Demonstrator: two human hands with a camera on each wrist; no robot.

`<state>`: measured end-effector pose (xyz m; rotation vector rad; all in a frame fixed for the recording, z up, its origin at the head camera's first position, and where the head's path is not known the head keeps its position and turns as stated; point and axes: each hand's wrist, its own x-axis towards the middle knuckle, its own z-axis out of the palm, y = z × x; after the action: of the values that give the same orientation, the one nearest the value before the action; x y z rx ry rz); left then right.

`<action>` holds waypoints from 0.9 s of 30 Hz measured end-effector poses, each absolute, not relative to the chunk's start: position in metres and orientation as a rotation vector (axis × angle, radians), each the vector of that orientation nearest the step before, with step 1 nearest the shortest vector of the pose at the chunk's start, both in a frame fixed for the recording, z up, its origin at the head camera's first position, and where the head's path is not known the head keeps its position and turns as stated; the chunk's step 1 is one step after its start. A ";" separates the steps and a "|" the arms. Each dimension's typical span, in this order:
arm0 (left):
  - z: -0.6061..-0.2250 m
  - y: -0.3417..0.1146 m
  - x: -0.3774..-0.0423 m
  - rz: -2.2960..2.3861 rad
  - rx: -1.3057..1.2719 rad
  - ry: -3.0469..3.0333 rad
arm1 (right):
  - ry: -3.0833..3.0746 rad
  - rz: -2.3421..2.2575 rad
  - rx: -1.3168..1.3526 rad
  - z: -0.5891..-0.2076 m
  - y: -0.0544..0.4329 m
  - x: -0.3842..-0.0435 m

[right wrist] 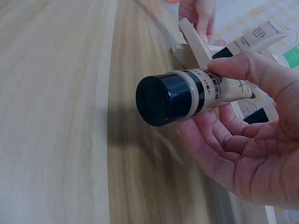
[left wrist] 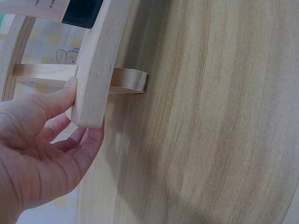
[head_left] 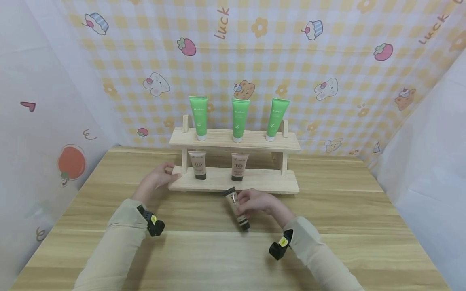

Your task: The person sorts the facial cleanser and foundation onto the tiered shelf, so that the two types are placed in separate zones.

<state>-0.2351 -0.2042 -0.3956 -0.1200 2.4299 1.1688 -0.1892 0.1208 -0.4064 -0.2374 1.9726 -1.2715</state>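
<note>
Between the thumb and fingers of my right hand (head_left: 257, 201) is a beige cosmetic tube (head_left: 236, 208) with a black cap. It tilts in front of the lower board, and the right wrist view shows its cap (right wrist: 156, 100) toward the camera. My left hand (head_left: 157, 178) grips the left end of the two-tier wooden shelf's lower board (head_left: 271, 184), thumb on top and fingers beneath in the left wrist view. Two pinkish BB cream tubes, one at the left (head_left: 198, 163) and one at the middle (head_left: 239, 165), stand cap-down on that board.
Three green tubes stand on the upper board (head_left: 218, 139), at its left (head_left: 200, 117), middle (head_left: 240, 119) and right (head_left: 278, 117). The shelf stands on a wood-grain table (head_left: 338, 218), before a yellow checked backdrop (head_left: 273, 60). White sheets hang at both sides.
</note>
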 end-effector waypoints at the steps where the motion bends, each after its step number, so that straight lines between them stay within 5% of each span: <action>1: -0.396 -0.204 -0.235 1.174 -0.120 2.427 | 1.973 -1.273 -0.237 -0.406 0.122 -0.189; 27: -0.395 -0.203 -0.235 1.198 -0.149 2.423 | 2.003 -1.339 -0.237 -0.401 0.161 -0.193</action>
<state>-0.2349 -0.2032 -0.3955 -0.1487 2.4226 1.1983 -0.1929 0.1614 -0.4008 -0.2370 2.0032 -1.3386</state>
